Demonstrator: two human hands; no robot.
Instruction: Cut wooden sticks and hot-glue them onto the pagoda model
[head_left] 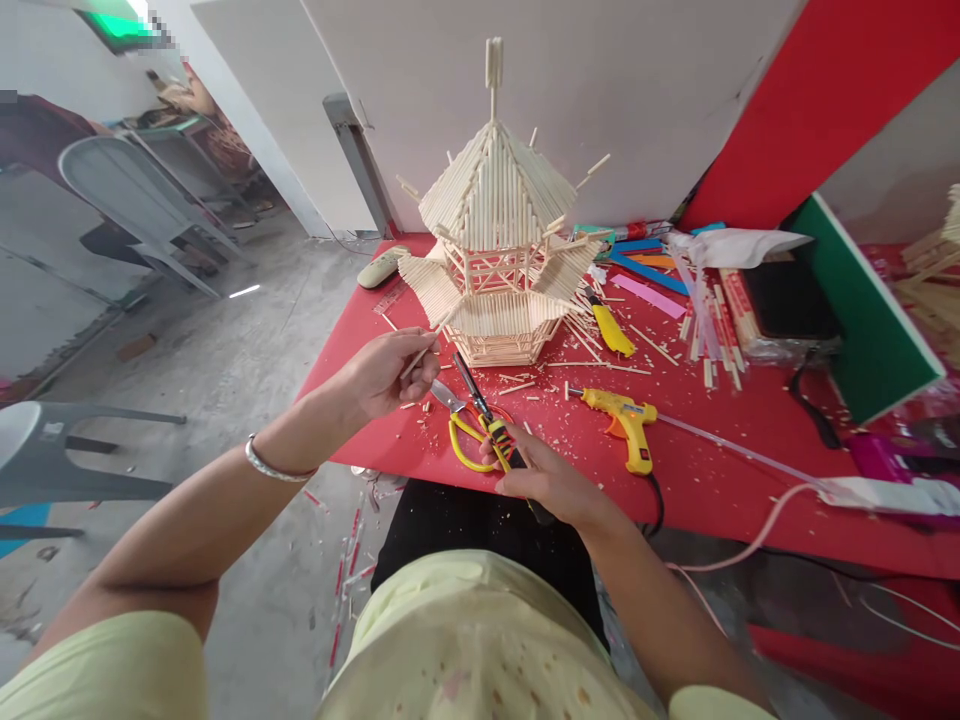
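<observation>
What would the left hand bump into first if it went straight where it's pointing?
The left hand would probably bump the little stick house, at its lower roof, though depth is hard to tell.

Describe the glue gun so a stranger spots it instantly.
Find the stick pagoda on the red table. In front of its right side lies the yellow glue gun. Unlike the yellow-handled scissors, it is pistol-shaped, with a translucent stick trailing behind.
</observation>
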